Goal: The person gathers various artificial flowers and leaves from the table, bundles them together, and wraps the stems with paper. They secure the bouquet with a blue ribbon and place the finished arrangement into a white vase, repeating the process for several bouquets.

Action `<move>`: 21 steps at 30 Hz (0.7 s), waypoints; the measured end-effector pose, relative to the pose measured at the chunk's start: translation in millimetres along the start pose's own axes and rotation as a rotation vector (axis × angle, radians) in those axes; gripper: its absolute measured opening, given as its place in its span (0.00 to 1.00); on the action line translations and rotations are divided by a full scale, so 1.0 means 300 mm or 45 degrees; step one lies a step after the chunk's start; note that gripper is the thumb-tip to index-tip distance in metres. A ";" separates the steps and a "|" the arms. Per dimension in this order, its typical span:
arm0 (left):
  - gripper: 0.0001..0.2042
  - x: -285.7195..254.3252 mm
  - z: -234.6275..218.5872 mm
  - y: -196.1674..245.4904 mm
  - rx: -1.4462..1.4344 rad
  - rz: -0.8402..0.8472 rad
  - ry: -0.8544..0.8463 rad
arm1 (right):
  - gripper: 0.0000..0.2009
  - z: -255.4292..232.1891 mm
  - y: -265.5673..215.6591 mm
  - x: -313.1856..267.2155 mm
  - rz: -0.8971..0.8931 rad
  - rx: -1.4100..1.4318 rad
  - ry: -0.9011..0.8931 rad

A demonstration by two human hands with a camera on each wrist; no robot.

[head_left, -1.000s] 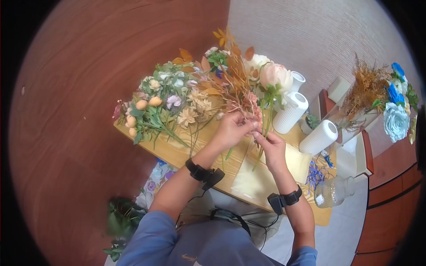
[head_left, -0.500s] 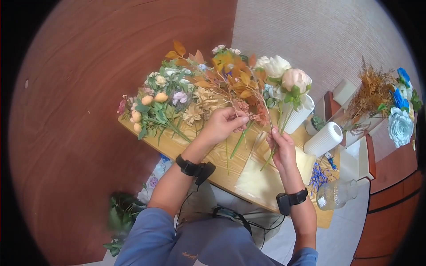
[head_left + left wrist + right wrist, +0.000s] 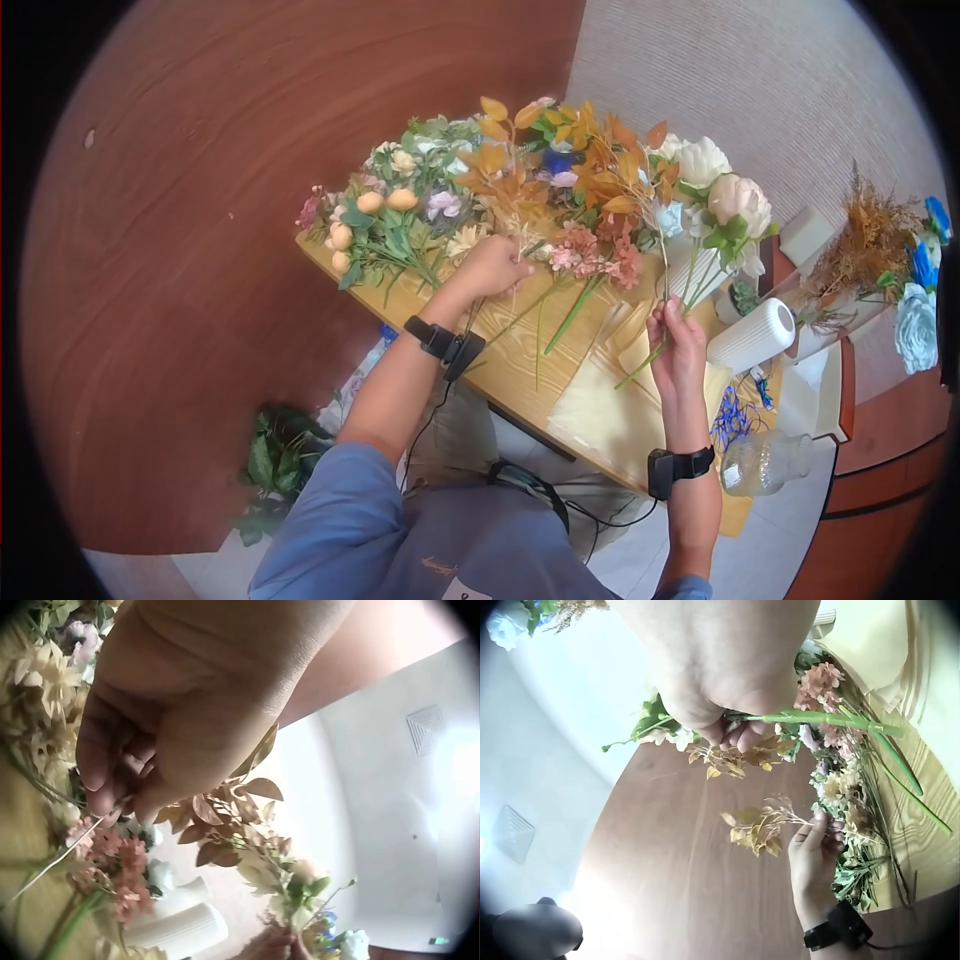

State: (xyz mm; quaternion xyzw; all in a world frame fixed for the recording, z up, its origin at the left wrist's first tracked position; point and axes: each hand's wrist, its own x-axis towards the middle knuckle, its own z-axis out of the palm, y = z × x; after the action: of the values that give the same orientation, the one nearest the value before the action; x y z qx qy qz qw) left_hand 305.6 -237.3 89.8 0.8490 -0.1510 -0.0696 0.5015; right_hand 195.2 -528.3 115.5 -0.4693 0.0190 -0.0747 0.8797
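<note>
My left hand (image 3: 497,268) pinches the thin stem of an orange-leaf sprig (image 3: 510,185) over the heap of artificial flowers (image 3: 400,215). In the left wrist view the left hand (image 3: 112,799) has thumb and fingers closed on that wire stem, with the sprig's leaves (image 3: 232,817) beyond. My right hand (image 3: 675,335) grips the green stems of a bunch topped by a pink peony (image 3: 738,198) and white blooms, held upright. The right wrist view shows the right hand (image 3: 727,731) wrapped round the green stems (image 3: 817,718). A pink flower cluster (image 3: 590,255) lies on the table between the hands.
The wooden table (image 3: 500,350) carries cream wrapping paper (image 3: 605,410), a white ribbed vase (image 3: 752,335), blue ribbon (image 3: 735,405) and a glass bottle (image 3: 760,460). At the right stand dried orange stems and blue flowers (image 3: 885,250). Green foliage (image 3: 275,470) lies on the floor.
The hands have drawn apart: the left carried the orange sprig to the left, the right took the peony bunch to the right. The pink cluster now lies on the table.
</note>
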 end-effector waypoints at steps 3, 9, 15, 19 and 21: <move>0.12 0.034 -0.001 -0.048 0.027 -0.118 -0.024 | 0.10 -0.008 -0.009 -0.001 -0.006 0.047 -0.043; 0.17 0.019 -0.021 -0.012 0.597 -0.152 0.075 | 0.09 -0.003 -0.017 -0.009 0.005 0.137 -0.073; 0.16 -0.004 0.071 0.276 -0.256 0.166 0.068 | 0.09 0.020 -0.015 -0.001 0.016 0.155 -0.132; 0.10 0.008 0.212 0.435 -0.895 0.233 -0.137 | 0.09 0.046 0.007 0.001 0.010 0.085 -0.142; 0.10 0.032 0.253 0.434 -0.871 0.278 -0.081 | 0.10 0.037 0.019 -0.005 0.019 0.051 -0.154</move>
State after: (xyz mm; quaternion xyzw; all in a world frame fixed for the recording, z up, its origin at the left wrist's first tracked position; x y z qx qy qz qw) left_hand 269.8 -362.3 166.8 0.6083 -0.2244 -0.0887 0.7561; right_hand 195.5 -515.9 117.0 -0.4550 -0.0323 -0.0402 0.8890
